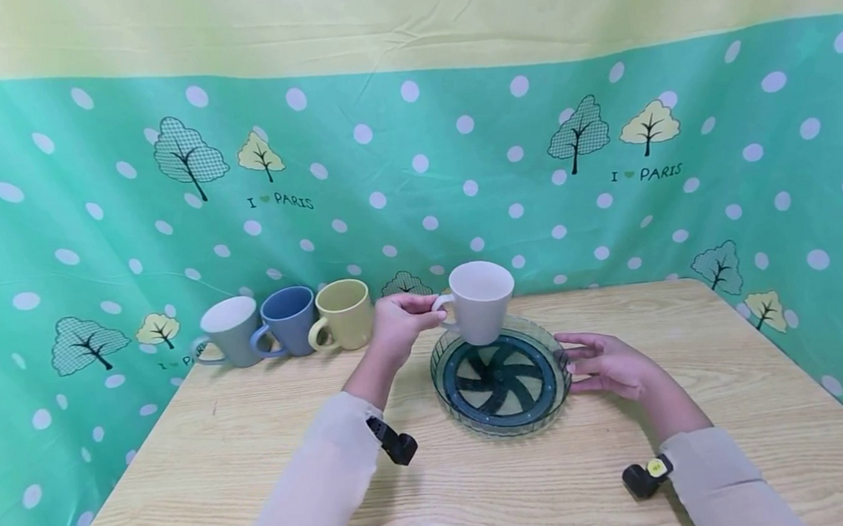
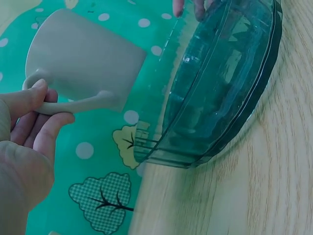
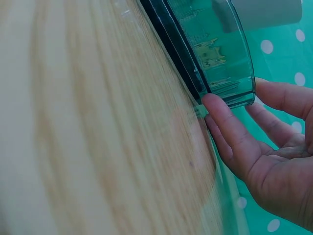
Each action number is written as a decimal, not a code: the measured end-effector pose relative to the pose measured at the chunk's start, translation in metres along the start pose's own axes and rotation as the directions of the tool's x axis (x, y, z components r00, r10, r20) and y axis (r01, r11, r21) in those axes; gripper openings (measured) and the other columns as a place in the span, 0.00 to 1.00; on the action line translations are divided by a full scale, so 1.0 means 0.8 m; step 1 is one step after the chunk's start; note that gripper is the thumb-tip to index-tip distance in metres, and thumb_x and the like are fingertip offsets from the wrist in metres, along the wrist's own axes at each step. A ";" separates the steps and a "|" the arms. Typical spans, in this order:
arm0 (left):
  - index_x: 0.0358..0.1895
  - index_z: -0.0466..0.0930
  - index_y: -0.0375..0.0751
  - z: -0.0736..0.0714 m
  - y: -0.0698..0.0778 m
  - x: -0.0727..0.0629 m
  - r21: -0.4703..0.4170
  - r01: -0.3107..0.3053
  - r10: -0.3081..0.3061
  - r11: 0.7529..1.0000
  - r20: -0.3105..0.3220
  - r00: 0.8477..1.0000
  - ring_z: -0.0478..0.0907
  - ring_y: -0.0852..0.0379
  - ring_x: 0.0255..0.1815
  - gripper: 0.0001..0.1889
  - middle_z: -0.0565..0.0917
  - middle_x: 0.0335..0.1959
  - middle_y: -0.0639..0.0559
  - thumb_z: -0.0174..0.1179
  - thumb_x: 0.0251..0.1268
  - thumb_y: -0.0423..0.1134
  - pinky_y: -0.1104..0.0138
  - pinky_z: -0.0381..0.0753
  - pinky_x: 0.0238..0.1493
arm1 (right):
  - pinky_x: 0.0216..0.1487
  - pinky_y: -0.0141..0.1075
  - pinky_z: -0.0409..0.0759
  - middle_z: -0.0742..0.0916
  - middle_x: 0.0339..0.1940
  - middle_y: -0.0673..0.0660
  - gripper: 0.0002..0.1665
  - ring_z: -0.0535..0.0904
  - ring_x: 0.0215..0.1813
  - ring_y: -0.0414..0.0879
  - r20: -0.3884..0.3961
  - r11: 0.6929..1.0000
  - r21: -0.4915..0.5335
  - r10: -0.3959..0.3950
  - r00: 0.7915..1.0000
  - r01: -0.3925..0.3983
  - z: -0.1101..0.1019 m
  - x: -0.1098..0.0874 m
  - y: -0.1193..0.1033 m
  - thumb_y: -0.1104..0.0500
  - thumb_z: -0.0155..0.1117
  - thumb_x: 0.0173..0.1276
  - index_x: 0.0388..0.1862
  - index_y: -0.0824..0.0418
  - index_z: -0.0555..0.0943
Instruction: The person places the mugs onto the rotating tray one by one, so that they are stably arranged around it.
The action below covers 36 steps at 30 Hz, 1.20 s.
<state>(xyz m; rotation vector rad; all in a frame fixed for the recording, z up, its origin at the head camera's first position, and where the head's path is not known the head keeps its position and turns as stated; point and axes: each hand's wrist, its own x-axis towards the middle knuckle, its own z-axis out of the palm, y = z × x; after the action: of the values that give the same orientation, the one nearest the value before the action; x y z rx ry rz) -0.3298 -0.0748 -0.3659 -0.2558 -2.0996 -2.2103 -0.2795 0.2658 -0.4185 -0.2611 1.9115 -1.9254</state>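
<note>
My left hand [image 1: 400, 328] pinches the handle of a white mug [image 1: 482, 304], held upright over the back part of a round, clear green tray [image 1: 442, 395]. In the left wrist view, thumb and fingers close round the mug's handle [image 2: 80, 105], and the mug's base is above the tray's rim. The tray lies on the table and has a dark swirl pattern in its bottom. At its right side my right hand [image 1: 611, 363] touches the wall with spread, fairly straight fingertips. The right wrist view shows those fingers [image 3: 230, 122] against the tray's edge.
Left of the tray, a grey-blue mug [image 1: 234, 334], a blue mug [image 1: 291, 323] and a yellow mug [image 1: 347, 315] stand in a row along the back of the wooden table [image 1: 184, 476]. Behind it hangs a green dotted cloth [image 1: 420, 163].
</note>
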 end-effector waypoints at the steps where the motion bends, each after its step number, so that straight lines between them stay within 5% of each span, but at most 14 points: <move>1: 0.42 0.85 0.27 0.002 0.000 0.001 -0.009 0.007 -0.007 1.000 0.002 1.000 0.86 0.53 0.35 0.15 0.87 0.35 0.40 0.72 0.47 0.20 0.63 0.87 0.44 | 0.58 0.52 0.80 0.54 0.73 0.80 0.43 0.76 0.60 0.57 0.000 1.000 0.000 0.001 1.000 -0.001 0.000 0.000 0.000 0.73 0.56 0.67 0.77 0.71 0.48; 36: 0.40 0.85 0.28 0.031 -0.021 0.026 -0.027 0.122 -0.122 0.992 0.021 0.992 0.86 0.51 0.36 0.13 0.87 0.35 0.40 0.70 0.47 0.18 0.64 0.87 0.43 | 0.58 0.52 0.80 0.55 0.73 0.79 0.43 0.75 0.61 0.59 -0.015 1.000 -0.013 0.014 1.000 -0.014 -0.001 0.001 0.001 0.72 0.57 0.67 0.76 0.70 0.49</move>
<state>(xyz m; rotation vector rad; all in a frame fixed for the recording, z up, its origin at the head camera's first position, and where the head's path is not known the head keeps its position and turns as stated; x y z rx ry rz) -0.3520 -0.0480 -0.3778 -0.1551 -2.1497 -2.3157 -0.2806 0.2665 -0.4195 -0.2374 1.9314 -1.9112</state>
